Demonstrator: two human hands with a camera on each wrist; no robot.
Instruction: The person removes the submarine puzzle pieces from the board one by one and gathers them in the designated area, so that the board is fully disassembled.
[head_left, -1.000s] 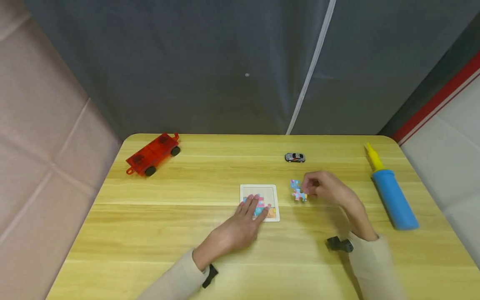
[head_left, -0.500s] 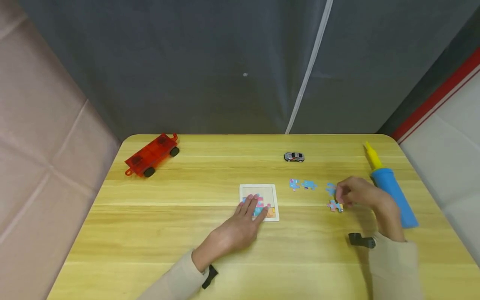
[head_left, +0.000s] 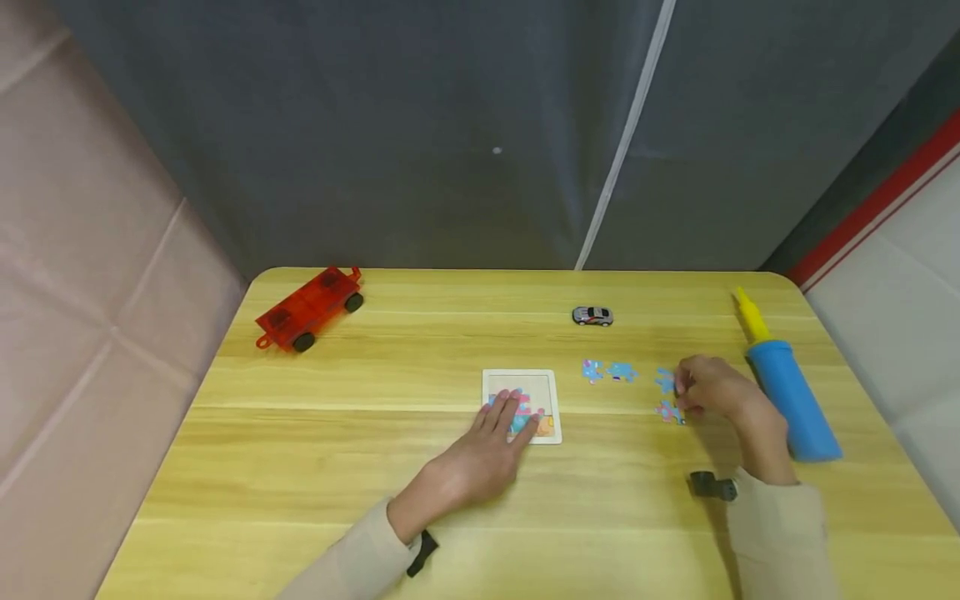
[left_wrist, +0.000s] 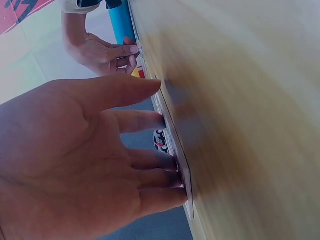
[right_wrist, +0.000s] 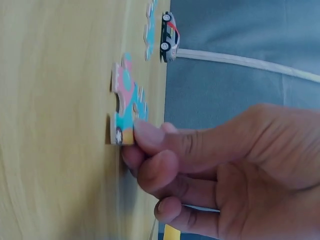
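My left hand [head_left: 480, 462] lies with spread, straight fingers on a small square puzzle tray [head_left: 557, 404], whose lower part holds assembled pink, blue and orange pieces; the fingers cover some of them. To the right, my right hand [head_left: 716, 387] has its thumb and curled fingers at the corner of a pink and blue puzzle piece [right_wrist: 125, 95], pinching its edge close to the table. Just behind that one lies a blue puzzle piece [head_left: 663, 381], right at the fingertips. Two more puzzle pieces [head_left: 620, 372] lie between the tray and this hand.
A silver toy car [head_left: 592, 316] stands behind the loose pieces. At the back left is a red toy trailer [head_left: 307, 308] with black wheels. A blue hand pump [head_left: 795, 404] with a yellow nozzle lies right of my right hand. A dark curtain [head_left: 420, 167] hangs behind the table.
My right hand has moved right from beside the tray, and two puzzle pieces have moved right with it, leaving the pieces spread apart. The left hand has stayed on the tray.
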